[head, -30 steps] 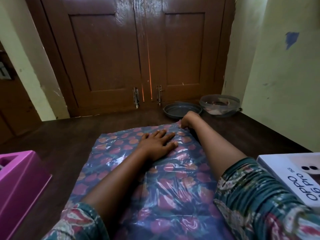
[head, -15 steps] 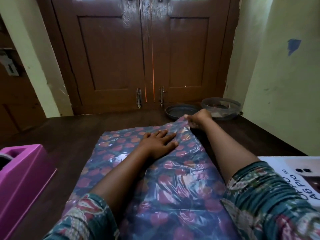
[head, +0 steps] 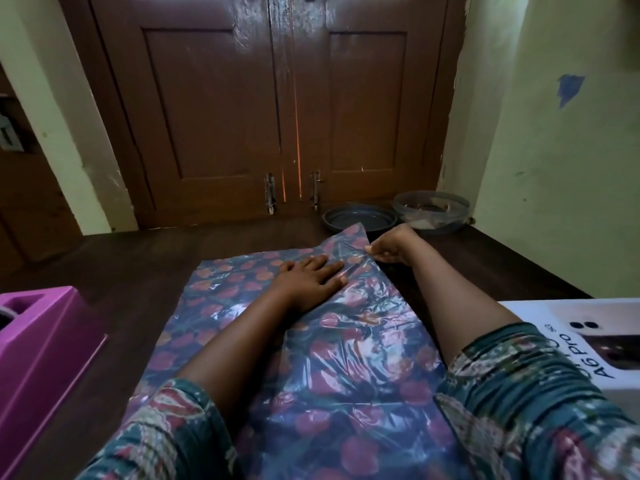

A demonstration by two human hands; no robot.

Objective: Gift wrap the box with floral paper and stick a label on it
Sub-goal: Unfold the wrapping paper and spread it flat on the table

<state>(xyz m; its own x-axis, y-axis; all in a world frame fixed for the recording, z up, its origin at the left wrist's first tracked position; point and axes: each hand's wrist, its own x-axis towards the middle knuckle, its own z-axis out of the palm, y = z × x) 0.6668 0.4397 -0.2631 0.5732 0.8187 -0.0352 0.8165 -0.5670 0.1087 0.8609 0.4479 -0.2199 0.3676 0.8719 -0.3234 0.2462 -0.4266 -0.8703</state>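
1. Glossy floral paper (head: 346,358), blue-violet with red-orange blooms and a crinkled film sheen, lies spread on the dark wooden surface (head: 121,271). Its far right corner is lifted into a peak.
2. A white rectangular box (head: 571,323) with printed phone lettering lies at the right edge, just beside the paper, partly hidden by a patterned sleeve (head: 519,393).
3. The left hand (head: 308,278) lies flat, fingers straight, pressing the paper's far middle. The right hand (head: 388,249) pinches the raised corner with curled fingers. The hands are near each other but apart.
4. A pink plastic holder (head: 45,341) sits at the left. Beyond stand brown panelled doors (head: 214,116), with a dark bowl (head: 358,216) and a clear container (head: 431,209) by the pale green wall (head: 554,168).
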